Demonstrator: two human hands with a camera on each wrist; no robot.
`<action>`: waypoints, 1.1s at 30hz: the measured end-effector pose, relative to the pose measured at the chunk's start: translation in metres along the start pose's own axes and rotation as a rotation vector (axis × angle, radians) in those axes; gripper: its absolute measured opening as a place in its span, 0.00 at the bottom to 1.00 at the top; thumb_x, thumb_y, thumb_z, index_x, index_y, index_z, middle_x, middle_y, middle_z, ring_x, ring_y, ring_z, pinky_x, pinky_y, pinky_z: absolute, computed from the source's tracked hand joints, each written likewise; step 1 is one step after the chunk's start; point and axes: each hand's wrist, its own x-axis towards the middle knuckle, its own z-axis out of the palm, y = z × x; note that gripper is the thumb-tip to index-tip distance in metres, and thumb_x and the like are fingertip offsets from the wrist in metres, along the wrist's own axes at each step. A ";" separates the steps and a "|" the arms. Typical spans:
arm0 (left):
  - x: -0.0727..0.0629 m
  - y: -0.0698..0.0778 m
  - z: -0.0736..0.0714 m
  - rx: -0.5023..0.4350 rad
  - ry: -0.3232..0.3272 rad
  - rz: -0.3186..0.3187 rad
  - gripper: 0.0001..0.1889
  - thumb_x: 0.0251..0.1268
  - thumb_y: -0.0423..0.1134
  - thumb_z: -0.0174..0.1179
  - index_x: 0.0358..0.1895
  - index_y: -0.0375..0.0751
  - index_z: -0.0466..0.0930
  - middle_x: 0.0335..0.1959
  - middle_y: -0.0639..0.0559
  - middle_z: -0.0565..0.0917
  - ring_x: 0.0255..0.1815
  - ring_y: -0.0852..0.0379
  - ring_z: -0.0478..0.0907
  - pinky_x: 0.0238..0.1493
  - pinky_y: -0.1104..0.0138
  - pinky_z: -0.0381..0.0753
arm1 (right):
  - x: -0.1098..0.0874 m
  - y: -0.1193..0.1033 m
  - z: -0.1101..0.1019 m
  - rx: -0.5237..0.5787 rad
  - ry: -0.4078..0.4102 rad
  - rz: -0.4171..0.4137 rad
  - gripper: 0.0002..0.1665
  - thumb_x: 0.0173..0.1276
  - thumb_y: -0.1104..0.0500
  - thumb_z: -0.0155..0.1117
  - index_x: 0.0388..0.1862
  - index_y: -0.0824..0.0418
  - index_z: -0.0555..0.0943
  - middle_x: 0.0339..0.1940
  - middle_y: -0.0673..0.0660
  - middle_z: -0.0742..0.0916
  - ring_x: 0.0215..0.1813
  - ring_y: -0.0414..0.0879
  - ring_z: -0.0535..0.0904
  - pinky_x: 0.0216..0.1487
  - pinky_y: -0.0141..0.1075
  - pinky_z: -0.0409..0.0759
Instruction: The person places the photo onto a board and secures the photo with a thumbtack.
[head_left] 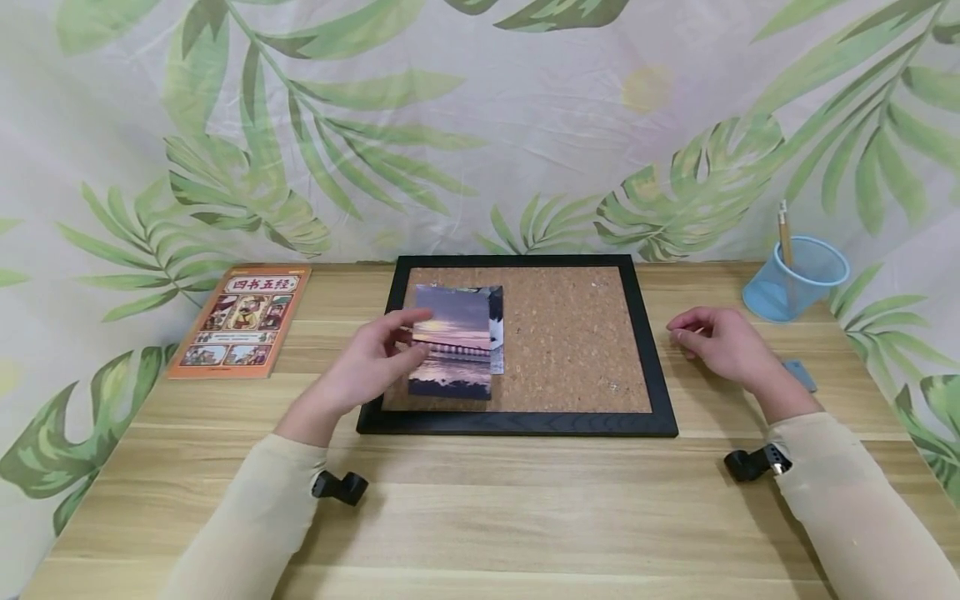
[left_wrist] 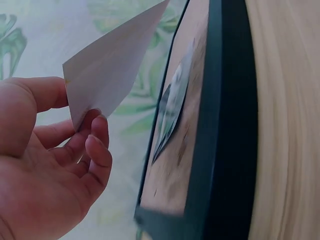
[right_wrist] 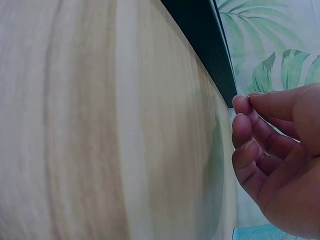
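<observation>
My left hand [head_left: 367, 358] pinches the left edge of a sunset photo [head_left: 453, 367], which shows a purple sky and a pier over water. In the left wrist view the photo's pale back [left_wrist: 107, 72] is raised off the board. Partly hidden behind it, a second photo [head_left: 497, 333] with black and white parts lies on the cork board [head_left: 570, 342] in its black frame. My right hand [head_left: 723, 346] hovers right of the frame, thumb and forefinger tips together. Between the fingertips [right_wrist: 243, 104] a tiny thing seems to show, too small to identify.
An orange book [head_left: 243, 321] lies at the table's left. At the back right stands a blue mesh pen cup [head_left: 787, 287] holding pencils [head_left: 784, 233]. Beside my right wrist is a small grey-blue flat object [head_left: 800, 375]. A leaf-print cloth [head_left: 525, 125] hangs behind the table.
</observation>
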 end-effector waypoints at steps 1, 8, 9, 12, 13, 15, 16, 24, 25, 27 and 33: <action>0.004 0.001 0.004 -0.002 -0.010 0.005 0.29 0.81 0.34 0.61 0.80 0.36 0.70 0.57 0.35 0.82 0.47 0.47 0.80 0.39 0.65 0.82 | 0.000 0.000 0.000 0.002 -0.002 -0.002 0.14 0.84 0.59 0.63 0.55 0.68 0.86 0.35 0.59 0.90 0.35 0.44 0.82 0.34 0.33 0.78; 0.030 0.016 0.033 -0.025 -0.052 0.008 0.31 0.80 0.37 0.62 0.81 0.39 0.69 0.56 0.37 0.82 0.48 0.47 0.80 0.38 0.63 0.80 | 0.000 -0.004 0.002 0.014 -0.012 -0.007 0.14 0.83 0.59 0.63 0.55 0.69 0.86 0.33 0.58 0.89 0.34 0.44 0.82 0.34 0.33 0.78; 0.033 0.018 0.036 -0.030 -0.059 0.002 0.31 0.80 0.37 0.62 0.82 0.39 0.68 0.56 0.38 0.82 0.47 0.47 0.79 0.38 0.63 0.79 | 0.000 -0.004 0.002 0.015 -0.014 -0.009 0.14 0.83 0.59 0.63 0.55 0.69 0.86 0.33 0.58 0.89 0.34 0.44 0.82 0.34 0.33 0.78; 0.043 0.023 0.047 -0.047 -0.083 -0.009 0.31 0.81 0.38 0.61 0.82 0.40 0.67 0.57 0.39 0.81 0.49 0.47 0.79 0.39 0.63 0.79 | 0.001 -0.004 0.004 0.017 -0.020 -0.017 0.14 0.83 0.60 0.63 0.55 0.69 0.86 0.33 0.58 0.89 0.34 0.44 0.82 0.34 0.33 0.78; 0.046 0.025 0.050 -0.046 -0.088 -0.008 0.31 0.81 0.38 0.61 0.82 0.40 0.67 0.59 0.38 0.81 0.51 0.46 0.80 0.39 0.63 0.80 | 0.001 -0.005 0.004 0.017 -0.022 -0.020 0.13 0.83 0.60 0.62 0.55 0.69 0.86 0.33 0.59 0.90 0.34 0.44 0.82 0.35 0.33 0.78; 0.053 0.028 0.056 -0.040 -0.096 -0.008 0.32 0.81 0.39 0.61 0.83 0.40 0.66 0.63 0.39 0.80 0.53 0.47 0.80 0.39 0.63 0.80 | 0.001 -0.005 0.005 0.019 -0.023 -0.023 0.13 0.83 0.60 0.62 0.55 0.69 0.86 0.35 0.59 0.90 0.34 0.44 0.83 0.35 0.33 0.79; 0.057 0.029 0.059 -0.038 -0.099 -0.010 0.32 0.81 0.39 0.61 0.83 0.40 0.66 0.63 0.39 0.80 0.53 0.47 0.80 0.39 0.63 0.80 | 0.001 -0.004 0.005 0.020 -0.024 -0.023 0.13 0.83 0.60 0.62 0.55 0.69 0.86 0.35 0.60 0.90 0.34 0.44 0.83 0.35 0.33 0.79; 0.083 0.034 0.079 0.004 -0.109 -0.007 0.32 0.80 0.38 0.61 0.83 0.36 0.66 0.51 0.43 0.81 0.46 0.52 0.76 0.38 0.65 0.74 | 0.001 -0.006 0.008 0.027 -0.035 -0.024 0.14 0.84 0.60 0.61 0.56 0.70 0.86 0.39 0.62 0.91 0.34 0.43 0.83 0.34 0.33 0.79; 0.085 0.034 0.081 0.007 -0.112 -0.009 0.32 0.80 0.38 0.61 0.83 0.36 0.65 0.49 0.43 0.80 0.44 0.52 0.75 0.38 0.65 0.73 | 0.000 -0.006 0.008 0.027 -0.035 -0.026 0.15 0.84 0.60 0.61 0.56 0.70 0.85 0.39 0.62 0.91 0.34 0.43 0.83 0.34 0.33 0.79; 0.089 0.036 0.085 0.025 -0.117 -0.011 0.32 0.80 0.38 0.60 0.83 0.36 0.65 0.47 0.44 0.80 0.41 0.52 0.74 0.39 0.64 0.73 | 0.000 -0.008 0.008 0.030 -0.034 -0.026 0.14 0.84 0.60 0.61 0.56 0.70 0.86 0.40 0.63 0.91 0.34 0.43 0.83 0.35 0.33 0.79; 0.100 0.040 0.096 0.120 -0.141 -0.035 0.32 0.82 0.40 0.60 0.84 0.38 0.64 0.64 0.41 0.82 0.57 0.49 0.81 0.58 0.55 0.83 | 0.001 -0.009 0.009 0.029 -0.035 -0.022 0.13 0.84 0.61 0.61 0.55 0.70 0.86 0.38 0.61 0.91 0.35 0.45 0.83 0.36 0.33 0.79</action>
